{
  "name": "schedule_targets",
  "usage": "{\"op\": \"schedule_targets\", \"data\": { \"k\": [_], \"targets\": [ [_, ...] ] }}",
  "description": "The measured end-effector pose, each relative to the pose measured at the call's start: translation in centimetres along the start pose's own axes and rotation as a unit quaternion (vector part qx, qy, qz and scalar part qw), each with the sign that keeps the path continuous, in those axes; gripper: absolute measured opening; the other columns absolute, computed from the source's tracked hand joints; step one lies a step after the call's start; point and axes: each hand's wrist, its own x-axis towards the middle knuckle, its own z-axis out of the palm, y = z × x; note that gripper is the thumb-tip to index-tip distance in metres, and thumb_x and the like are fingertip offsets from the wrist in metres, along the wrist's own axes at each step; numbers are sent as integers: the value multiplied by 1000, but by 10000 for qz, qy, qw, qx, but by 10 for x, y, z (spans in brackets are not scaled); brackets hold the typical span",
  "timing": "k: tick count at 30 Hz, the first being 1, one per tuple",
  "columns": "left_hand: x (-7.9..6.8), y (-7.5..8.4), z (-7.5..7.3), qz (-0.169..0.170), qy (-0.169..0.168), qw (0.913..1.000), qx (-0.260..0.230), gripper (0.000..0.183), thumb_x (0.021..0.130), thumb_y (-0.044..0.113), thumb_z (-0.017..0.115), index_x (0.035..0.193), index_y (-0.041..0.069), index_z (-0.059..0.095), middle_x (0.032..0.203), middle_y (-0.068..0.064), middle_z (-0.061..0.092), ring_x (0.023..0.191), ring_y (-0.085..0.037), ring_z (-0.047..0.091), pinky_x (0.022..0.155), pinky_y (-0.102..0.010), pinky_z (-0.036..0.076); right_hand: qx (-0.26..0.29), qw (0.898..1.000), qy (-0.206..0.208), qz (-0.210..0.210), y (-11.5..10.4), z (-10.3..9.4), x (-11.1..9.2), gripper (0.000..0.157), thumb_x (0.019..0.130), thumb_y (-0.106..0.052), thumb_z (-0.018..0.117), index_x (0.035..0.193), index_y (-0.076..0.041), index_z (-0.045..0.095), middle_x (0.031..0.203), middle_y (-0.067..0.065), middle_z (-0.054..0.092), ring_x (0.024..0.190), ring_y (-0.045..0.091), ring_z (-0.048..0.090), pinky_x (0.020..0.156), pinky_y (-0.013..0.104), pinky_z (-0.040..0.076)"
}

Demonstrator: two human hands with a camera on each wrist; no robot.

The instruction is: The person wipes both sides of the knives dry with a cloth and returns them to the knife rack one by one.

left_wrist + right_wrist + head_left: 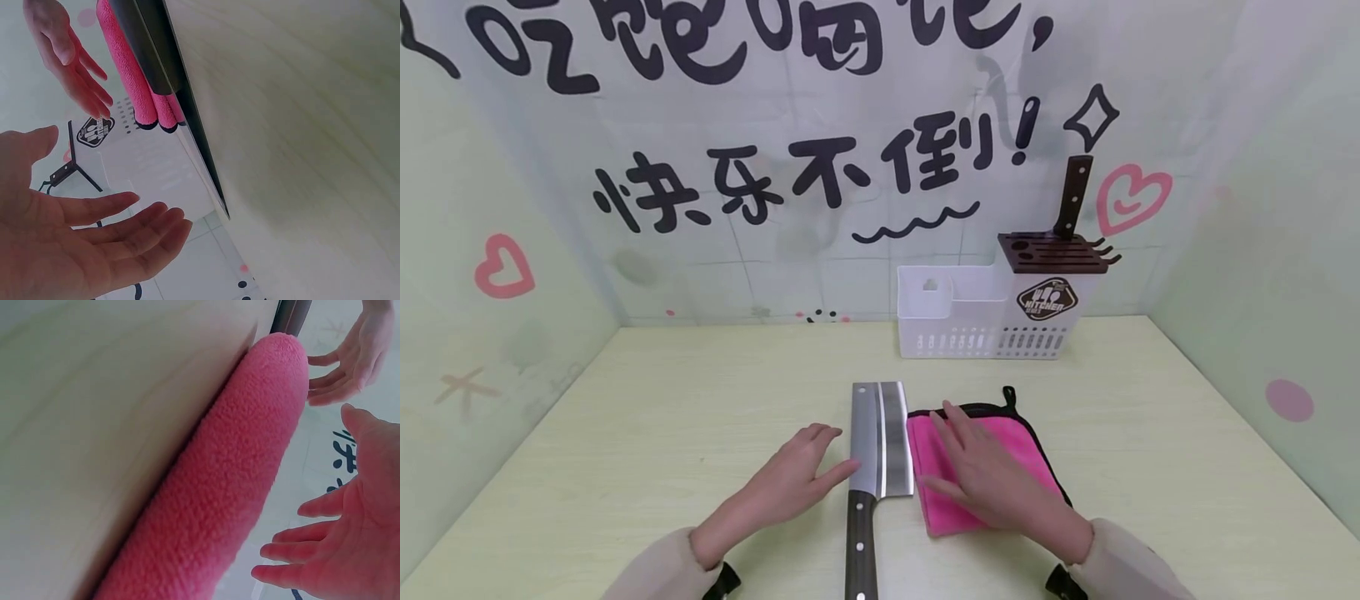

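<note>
A cleaver (pixel 880 442) with a dark riveted handle lies flat on the table, blade toward the back. Just right of it is a folded pink cloth (pixel 940 508) with black edging and a small loop. My left hand (pixel 786 483) hovers beside the blade on its left, fingers loosely extended, holding nothing. Above the cloth is my right hand (pixel 992 475), its fingers spread and relaxed. In the right wrist view a gap shows between the right hand (pixel 350 531) and the thick pink cloth (pixel 212 481). The left wrist view shows the left hand (pixel 94 237) off the table.
At the back right stands a white perforated rack (pixel 955 333) with a brown slotted top (pixel 1052 257). A dark-handled knife (pixel 1075 196) is upright in that top. The pale wooden table (pixel 700 400) meets printed wall sheets (pixel 775 275) at the back and sides.
</note>
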Motion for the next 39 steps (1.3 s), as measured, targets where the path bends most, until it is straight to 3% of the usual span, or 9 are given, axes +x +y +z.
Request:
{"op": "schedule_targets", "data": {
  "k": [13, 17, 22, 30, 34, 39],
  "targets": [
    [2, 2, 8, 191, -892, 9949, -427, 58, 88, 40, 50, 112, -13, 52, 107, -24, 56, 95, -30, 55, 77, -43, 46, 238, 9986, -468, -75, -10, 8, 6, 76, 88, -54, 39, 132, 7, 33, 136, 22, 33, 126, 33, 32, 102, 42, 28],
    [4, 3, 10, 300, -986, 9937, -444, 56, 88, 39, 51, 108, -13, 54, 99, -22, 58, 82, -22, 55, 68, -36, 47, 106, 9986, -459, -223, -13, 11, 8, 75, 87, -55, 38, 130, 7, 36, 131, 23, 38, 123, 33, 36, 101, 42, 31],
    [5, 6, 12, 316, -1071, 9932, -315, 55, 85, 42, 54, 100, -10, 56, 83, -11, 56, 65, -13, 45, 54, -25, 39, -165, 9978, -283, -577, -18, 10, 12, 61, 86, -46, 50, 121, 4, 49, 118, 16, 47, 112, 26, 44, 94, 41, 38],
    [9, 8, 16, 370, -1057, 9932, -326, 33, 79, 28, 65, 81, -3, 58, 65, -2, 47, 55, -10, 39, 46, -21, 34, -253, 9938, 107, -1078, -26, 12, 19, 41, 82, -36, 60, 102, 0, 60, 103, 8, 55, 91, 16, 50, 81, 28, 45],
    [10, 9, 17, 327, -1107, 9921, -483, 28, 77, 23, 67, 80, -3, 56, 64, -1, 47, 54, -9, 39, 45, -21, 33, -6, 9928, 49, -1194, -29, 14, 21, 29, 81, -31, 62, 90, -4, 59, 86, 1, 54, 76, 10, 46, 67, 21, 43],
    [9, 10, 17, 189, -1145, 9919, -524, 27, 75, 20, 69, 79, -3, 55, 62, -1, 47, 52, -10, 40, 44, -21, 34, -23, 9902, -100, -1393, -33, 17, 23, 28, 80, -31, 63, 87, -5, 59, 76, -3, 53, 69, 6, 46, 65, 18, 43]
  ]
}}
